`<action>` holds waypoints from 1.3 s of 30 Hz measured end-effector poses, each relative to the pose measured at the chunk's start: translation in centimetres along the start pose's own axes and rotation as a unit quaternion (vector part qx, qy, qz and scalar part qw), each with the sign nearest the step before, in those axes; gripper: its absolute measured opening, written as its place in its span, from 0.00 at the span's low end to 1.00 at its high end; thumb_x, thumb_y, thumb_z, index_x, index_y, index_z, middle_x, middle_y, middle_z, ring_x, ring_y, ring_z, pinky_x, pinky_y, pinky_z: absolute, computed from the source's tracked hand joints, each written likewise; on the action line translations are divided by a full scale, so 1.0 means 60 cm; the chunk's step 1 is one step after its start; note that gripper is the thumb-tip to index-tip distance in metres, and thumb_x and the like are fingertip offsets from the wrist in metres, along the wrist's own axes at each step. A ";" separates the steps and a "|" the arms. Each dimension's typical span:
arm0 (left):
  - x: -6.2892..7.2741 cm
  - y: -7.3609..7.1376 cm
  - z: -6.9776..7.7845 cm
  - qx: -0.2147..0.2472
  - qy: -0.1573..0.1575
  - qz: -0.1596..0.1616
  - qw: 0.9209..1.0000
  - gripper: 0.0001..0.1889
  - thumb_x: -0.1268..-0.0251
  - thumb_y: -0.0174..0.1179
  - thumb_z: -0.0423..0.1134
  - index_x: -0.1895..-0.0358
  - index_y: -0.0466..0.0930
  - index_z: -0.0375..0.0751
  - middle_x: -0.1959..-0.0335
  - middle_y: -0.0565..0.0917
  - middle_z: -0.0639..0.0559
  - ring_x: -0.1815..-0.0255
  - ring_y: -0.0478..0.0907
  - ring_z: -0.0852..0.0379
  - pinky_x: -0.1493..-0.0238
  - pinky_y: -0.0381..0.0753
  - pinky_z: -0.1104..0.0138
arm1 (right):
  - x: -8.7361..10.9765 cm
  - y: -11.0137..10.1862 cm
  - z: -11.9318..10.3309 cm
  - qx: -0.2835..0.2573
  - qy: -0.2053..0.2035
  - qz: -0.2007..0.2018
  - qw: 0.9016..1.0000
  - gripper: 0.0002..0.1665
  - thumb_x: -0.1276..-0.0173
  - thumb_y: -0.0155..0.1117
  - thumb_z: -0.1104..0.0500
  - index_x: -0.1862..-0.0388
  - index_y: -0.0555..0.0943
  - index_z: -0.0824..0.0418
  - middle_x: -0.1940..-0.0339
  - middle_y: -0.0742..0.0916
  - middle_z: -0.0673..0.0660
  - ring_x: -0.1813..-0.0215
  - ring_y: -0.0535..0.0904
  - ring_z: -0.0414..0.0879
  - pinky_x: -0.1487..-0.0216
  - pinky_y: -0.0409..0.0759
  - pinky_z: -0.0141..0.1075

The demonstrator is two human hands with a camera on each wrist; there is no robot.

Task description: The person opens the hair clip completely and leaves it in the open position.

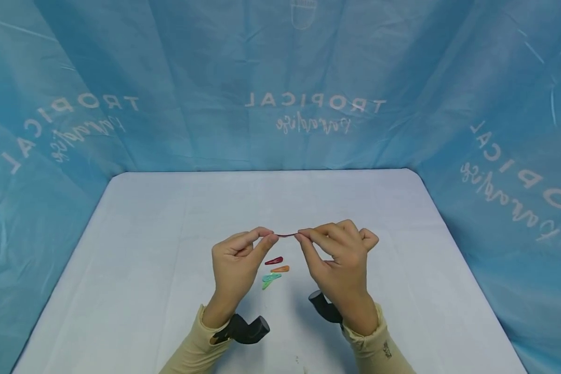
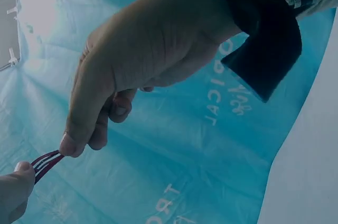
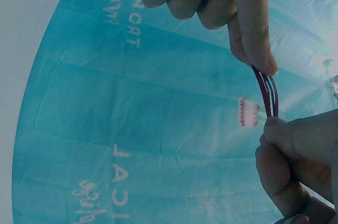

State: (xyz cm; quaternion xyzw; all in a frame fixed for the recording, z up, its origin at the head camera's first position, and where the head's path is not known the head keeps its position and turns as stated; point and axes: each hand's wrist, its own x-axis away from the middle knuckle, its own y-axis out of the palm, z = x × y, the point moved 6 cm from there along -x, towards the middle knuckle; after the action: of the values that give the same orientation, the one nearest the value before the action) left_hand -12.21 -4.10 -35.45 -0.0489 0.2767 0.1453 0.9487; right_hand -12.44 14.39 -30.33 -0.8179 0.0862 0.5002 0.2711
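Pinching opposite ends, our left hand [image 1: 236, 257] and right hand [image 1: 343, 254], both closed at the tips, are holding a dark red hair clip [image 1: 287, 235] between them, below the head view's centre; four more clips [image 1: 280, 269] are lying lower.

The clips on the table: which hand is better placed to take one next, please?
Probably the left hand: it looks nearer the clips than the right hand, though both pinch a red clip.
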 end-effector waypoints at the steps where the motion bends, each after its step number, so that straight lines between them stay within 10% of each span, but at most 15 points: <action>1: 0.001 0.001 -0.001 0.001 0.001 -0.002 1.000 0.06 0.47 0.75 0.27 0.65 0.90 0.35 0.90 0.57 0.56 0.89 0.51 0.64 0.86 0.48 0.72 | 0.000 -0.001 0.000 0.001 -0.001 0.002 1.000 0.08 0.34 0.72 0.56 0.69 0.92 0.59 0.75 0.88 0.49 0.68 0.73 0.47 0.58 0.46 0.53; 22: 0.010 0.001 0.033 -0.097 0.141 0.053 0.984 0.06 0.38 0.72 0.41 0.67 0.91 0.42 0.89 0.59 0.59 0.84 0.52 0.65 0.80 0.50 0.73 | 0.002 0.002 -0.012 0.006 -0.012 0.022 1.000 0.09 0.34 0.72 0.58 0.71 0.91 0.61 0.75 0.87 0.52 0.69 0.73 0.49 0.59 0.45 0.54; 39: 0.015 0.000 0.042 -0.121 0.163 0.070 0.977 0.09 0.36 0.70 0.43 0.69 0.91 0.42 0.90 0.60 0.60 0.84 0.53 0.64 0.78 0.52 0.73 | 0.002 0.002 -0.020 0.016 -0.017 0.033 0.999 0.07 0.37 0.73 0.60 0.72 0.91 0.63 0.76 0.87 0.53 0.70 0.72 0.49 0.59 0.44 0.53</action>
State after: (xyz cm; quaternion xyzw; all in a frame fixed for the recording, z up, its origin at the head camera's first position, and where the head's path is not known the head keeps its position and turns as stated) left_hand -10.19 -3.44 -33.85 -0.1667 0.4103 0.2337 0.8656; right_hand -11.52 13.69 -30.06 -0.8015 0.1167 0.5212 0.2691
